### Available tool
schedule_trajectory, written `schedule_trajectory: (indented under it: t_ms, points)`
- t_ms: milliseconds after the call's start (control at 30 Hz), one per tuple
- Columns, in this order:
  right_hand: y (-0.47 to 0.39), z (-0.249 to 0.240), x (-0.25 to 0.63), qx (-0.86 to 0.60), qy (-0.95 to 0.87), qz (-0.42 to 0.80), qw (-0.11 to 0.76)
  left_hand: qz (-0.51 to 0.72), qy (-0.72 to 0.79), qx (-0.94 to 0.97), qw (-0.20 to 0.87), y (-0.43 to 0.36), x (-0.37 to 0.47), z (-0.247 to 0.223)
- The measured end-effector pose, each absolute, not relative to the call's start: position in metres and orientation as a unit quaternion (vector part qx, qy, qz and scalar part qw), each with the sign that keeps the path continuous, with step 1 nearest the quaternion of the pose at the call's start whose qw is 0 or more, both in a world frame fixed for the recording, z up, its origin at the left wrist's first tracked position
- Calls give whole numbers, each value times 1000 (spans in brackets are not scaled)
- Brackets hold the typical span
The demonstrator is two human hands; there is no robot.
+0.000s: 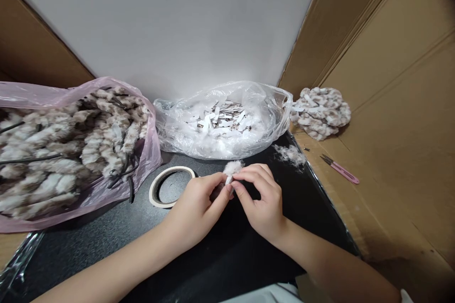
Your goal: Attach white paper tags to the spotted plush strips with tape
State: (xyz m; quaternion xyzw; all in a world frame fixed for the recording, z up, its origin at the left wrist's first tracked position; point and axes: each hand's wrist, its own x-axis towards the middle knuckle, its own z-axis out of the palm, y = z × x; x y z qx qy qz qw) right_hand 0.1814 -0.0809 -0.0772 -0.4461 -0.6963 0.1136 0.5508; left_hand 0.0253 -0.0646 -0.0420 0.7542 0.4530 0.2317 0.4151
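Note:
Both hands meet over the dark table (220,265). My left hand (204,199) is closed, its thumb and fingers pinching a small white fluffy piece (233,167) from the left. On the right side of that same piece, my right hand (261,196) pinches its narrow lower end, a pale strip, between thumb and fingertips. Fluff sticks up above the fingertips; the fingers partly cover the lower end. A roll of cream tape (153,191) lies flat just left of my left hand. Behind the hands, a clear plastic bag (177,135) holds white fluff and many small pale strips.
At left, a pink plastic bag (151,125) holds brown-and-white furry lengths (53,151) with dark cords. Loose fluff (290,154) lies at the table's right edge. Beyond it are pink-handled snips (344,173) and a furry bundle (322,112). Cardboard (401,128) stands at right.

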Motion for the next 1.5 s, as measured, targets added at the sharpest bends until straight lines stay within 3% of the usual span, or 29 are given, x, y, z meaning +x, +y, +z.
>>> schedule_trajectory:
  t_ms: [200,500,700,1033,1500]
  points:
    - [-80,-79,181,-465,-697,129,530,233,457,778,361,-65,27,-43]
    - [-79,-83,182,-510,-750,80,415,218,463,806,299,-65,28,-50]
    - [-80,-81,182,-470,-732,50,491,216,481,789,315,-62,26,-47]
    - [-78,-78,182,-478,-719,24,504,215,476,809,268,-64,25,-50]
    - [-83,-87,171,-503,-610,212,574,251,480,823,169,-68,26,-62]
